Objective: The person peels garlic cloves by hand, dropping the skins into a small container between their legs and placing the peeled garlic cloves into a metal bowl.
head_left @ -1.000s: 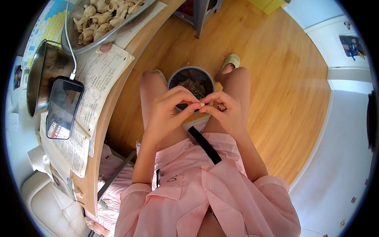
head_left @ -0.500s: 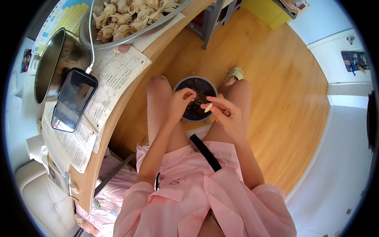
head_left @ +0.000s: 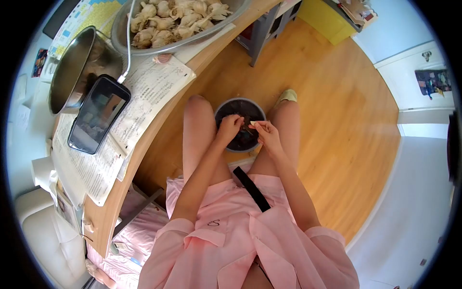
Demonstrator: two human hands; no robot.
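Observation:
Over a round grey bin [head_left: 260,107] between my knees, both hands are close together. My right hand [head_left: 268,137] pinches a pale garlic clove [head_left: 253,124] between thumb and fingertips. Just left of it, my left hand [head_left: 230,129] is closed in a pinch; whatever its fingertips hold is too small to make out. The bin's dark inside has some scraps in it, partly covered by my hands. Up on the desk, a large metal basin [head_left: 175,46] is heaped with garlic bulbs [head_left: 161,23].
On the desk at left are a steel bowl [head_left: 72,72] tipped on its side, a phone [head_left: 98,115] with a white cable, and printed sheets [head_left: 156,84]. A reddish garlic piece [head_left: 162,58] lies by the basin. A grey stool [head_left: 262,36] and yellow box [head_left: 327,21] stand farther off.
My right hand has come in toward my left, bringing the clove nearer to the left fingertips. The view has shifted slightly, so the desk appears farther right.

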